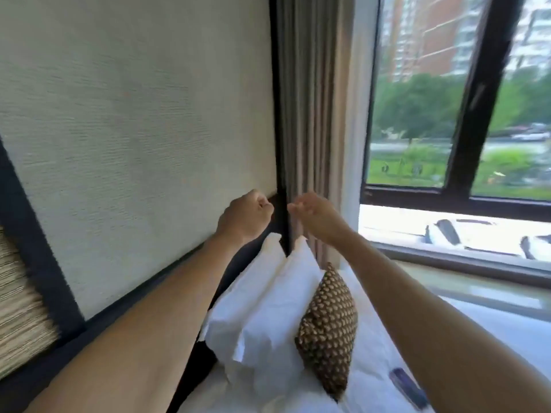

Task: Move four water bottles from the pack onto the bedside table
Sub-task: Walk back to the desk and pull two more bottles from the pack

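Note:
No water bottle, pack or bedside table shows in the head view. Both my arms are stretched forward and raised above the head of a bed. My left hand [245, 215] is curled into a loose fist with nothing in it, in front of the pale textured wall panel [143, 114]. My right hand [314, 214] is a short way to its right, in front of the curtain [316, 114], fingers loosely apart and holding nothing. The two hands do not touch. The picture is motion-blurred.
White pillows [262, 308] and a brown patterned cushion [328, 332] lie on the bed below my arms. A dark headboard frame [280, 144] runs up between the hands. A large window [459, 114] with a sill is at right. A small dark object [408, 387] lies on the sheet.

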`<control>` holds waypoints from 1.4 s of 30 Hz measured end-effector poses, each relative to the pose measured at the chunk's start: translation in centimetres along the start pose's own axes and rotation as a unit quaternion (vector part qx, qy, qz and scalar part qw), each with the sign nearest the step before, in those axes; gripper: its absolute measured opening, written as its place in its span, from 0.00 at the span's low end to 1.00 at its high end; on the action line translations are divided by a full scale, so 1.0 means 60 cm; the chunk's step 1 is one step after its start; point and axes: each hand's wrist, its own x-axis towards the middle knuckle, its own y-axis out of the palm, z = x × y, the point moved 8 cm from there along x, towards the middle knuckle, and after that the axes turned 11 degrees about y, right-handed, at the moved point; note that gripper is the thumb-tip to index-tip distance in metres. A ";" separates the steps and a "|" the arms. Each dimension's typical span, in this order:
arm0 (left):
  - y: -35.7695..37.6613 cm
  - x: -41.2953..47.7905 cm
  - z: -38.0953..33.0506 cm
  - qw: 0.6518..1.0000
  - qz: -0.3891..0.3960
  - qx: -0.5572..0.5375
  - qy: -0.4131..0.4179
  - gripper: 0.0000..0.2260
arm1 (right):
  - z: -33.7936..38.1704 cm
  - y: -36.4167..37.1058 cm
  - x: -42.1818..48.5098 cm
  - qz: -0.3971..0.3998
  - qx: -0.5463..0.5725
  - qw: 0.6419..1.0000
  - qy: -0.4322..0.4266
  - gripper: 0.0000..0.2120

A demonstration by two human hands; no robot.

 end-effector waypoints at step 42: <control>0.916 -1.475 -2.785 0.433 0.500 -0.377 0.649 0.10 | -1.126 -1.927 -2.172 -0.649 -0.134 0.446 0.601 0.17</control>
